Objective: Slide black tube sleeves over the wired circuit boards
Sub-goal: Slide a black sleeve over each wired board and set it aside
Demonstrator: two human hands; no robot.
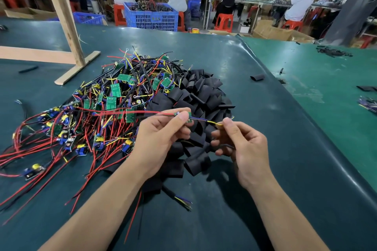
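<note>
Left hand (161,134) pinches 1 small green wired circuit board (188,118); right hand (242,144) pinches its limp yellow wire (214,123), likely light and delicate.

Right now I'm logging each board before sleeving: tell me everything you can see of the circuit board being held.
The held circuit board is small and green, mostly hidden by the left hand, which pinches it above the black sleeves. Red and black wires run left from it; blue and yellow wires run right to the right hand, whose fingers pinch them. No sleeve is on it.
</note>
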